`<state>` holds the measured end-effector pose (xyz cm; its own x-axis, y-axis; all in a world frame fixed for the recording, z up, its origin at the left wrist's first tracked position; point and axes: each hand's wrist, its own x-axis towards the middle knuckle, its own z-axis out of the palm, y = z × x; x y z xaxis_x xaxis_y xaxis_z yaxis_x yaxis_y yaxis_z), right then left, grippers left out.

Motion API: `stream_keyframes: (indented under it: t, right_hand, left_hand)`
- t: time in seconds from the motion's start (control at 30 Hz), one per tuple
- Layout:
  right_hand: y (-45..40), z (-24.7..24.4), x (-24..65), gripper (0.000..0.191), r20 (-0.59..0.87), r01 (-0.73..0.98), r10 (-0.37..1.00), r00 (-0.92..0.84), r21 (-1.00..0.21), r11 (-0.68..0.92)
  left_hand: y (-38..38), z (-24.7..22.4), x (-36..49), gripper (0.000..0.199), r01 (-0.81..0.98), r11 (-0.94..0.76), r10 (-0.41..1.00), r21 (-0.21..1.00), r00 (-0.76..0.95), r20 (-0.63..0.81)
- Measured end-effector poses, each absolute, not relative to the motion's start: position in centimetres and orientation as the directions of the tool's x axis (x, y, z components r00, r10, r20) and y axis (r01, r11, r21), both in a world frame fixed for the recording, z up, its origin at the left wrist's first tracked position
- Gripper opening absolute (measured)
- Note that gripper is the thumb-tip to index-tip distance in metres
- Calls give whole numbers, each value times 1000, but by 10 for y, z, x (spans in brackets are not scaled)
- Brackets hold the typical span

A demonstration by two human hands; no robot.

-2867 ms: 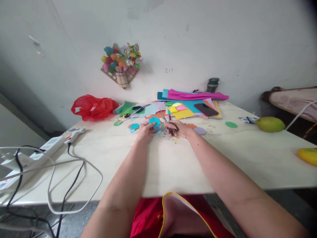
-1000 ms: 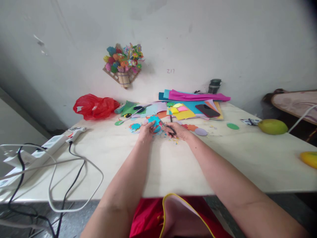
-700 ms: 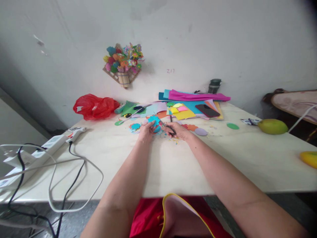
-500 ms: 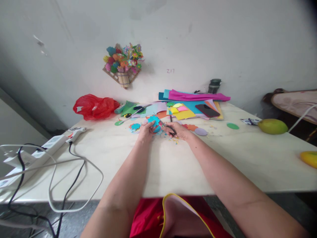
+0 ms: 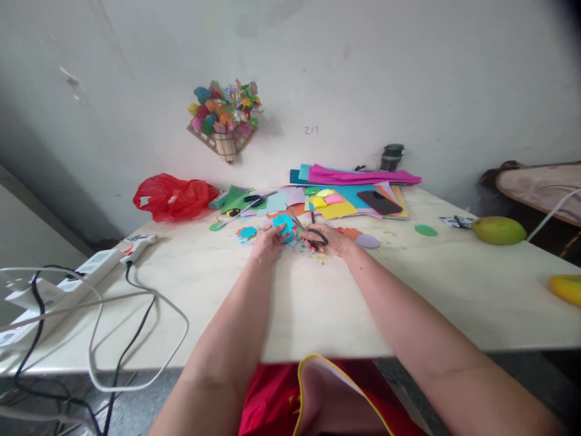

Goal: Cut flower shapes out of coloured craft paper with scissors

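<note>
Left grip [image 5: 269, 237] pinches flat, scalloped blue cutout [image 5: 284, 223]; right grip [image 5: 327, 237] curled firmly round black-handled metal scissors [image 5: 300, 224].

I face a scuffed, pale grey wall [image 5: 363, 79] with "217" handwritten [image 5: 311, 130] on it and a colourful flower ornament [image 5: 224, 121] hanging left of the number. Before me spreads a cream, faintly veined surface [image 5: 318, 315]. Dark-framed, pink-padded furniture [image 5: 540, 188] stands to my right, a pale panel [image 5: 31, 224] to my left. Grey floor [image 5: 145, 406] shows below. The light is soft, dimmer toward the left.
</note>
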<state>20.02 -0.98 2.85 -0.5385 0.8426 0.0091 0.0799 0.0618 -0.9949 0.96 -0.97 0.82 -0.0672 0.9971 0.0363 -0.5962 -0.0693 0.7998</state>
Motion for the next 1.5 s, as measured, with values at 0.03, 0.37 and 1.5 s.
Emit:
stream_keyframes:
  t: [0.03,0.37,1.5]
  right_hand:
    - [-10,29,200,36,9,81,839,-543,-995,63]
    - [-3,21,203,32,25,68,834,-551,-995,75]
    - [13,35,217,47,-7,168,655,-755,-969,183]
  left_hand:
    - [-10,8,10,26,-595,-69,997,801,-66,37]
    - [-8,4,8,25,-559,-55,998,827,-19,54]
    - [-9,4,-1,20,-511,-31,993,859,79,83]
